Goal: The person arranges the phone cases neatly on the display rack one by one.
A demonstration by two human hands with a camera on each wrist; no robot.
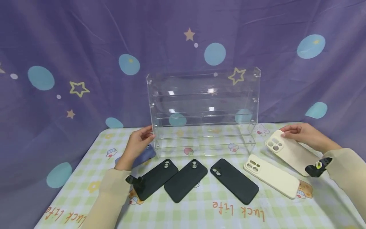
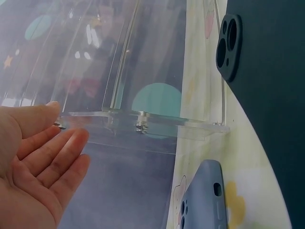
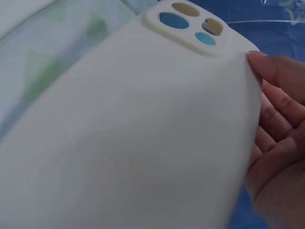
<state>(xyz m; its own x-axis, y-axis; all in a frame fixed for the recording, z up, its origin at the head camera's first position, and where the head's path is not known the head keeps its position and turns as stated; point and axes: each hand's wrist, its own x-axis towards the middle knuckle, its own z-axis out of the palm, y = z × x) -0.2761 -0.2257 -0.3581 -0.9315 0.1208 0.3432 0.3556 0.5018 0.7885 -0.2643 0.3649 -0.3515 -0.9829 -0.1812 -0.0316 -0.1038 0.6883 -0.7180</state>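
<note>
My left hand (image 1: 136,144) is at the left side of a clear acrylic rack (image 1: 187,138); in the left wrist view the thumb and index finger of the hand (image 2: 38,167) pinch the edge of the rack's side panel (image 2: 186,123), other fingers loosely extended. On the right, my right hand (image 1: 310,135) holds a cream phone case (image 1: 294,152) by its camera end, tilted above the cloth. The right wrist view has the thumb of this hand (image 3: 281,143) on the front of the case (image 3: 138,114), fingers behind it.
Three dark phone cases (image 1: 157,179) (image 1: 186,180) (image 1: 234,181) lie before the rack. Another cream case (image 1: 273,176) lies right of them. A blue case (image 1: 144,156) is beside my left forearm. A purple patterned curtain (image 1: 94,57) hangs behind the checked tablecloth (image 1: 223,216).
</note>
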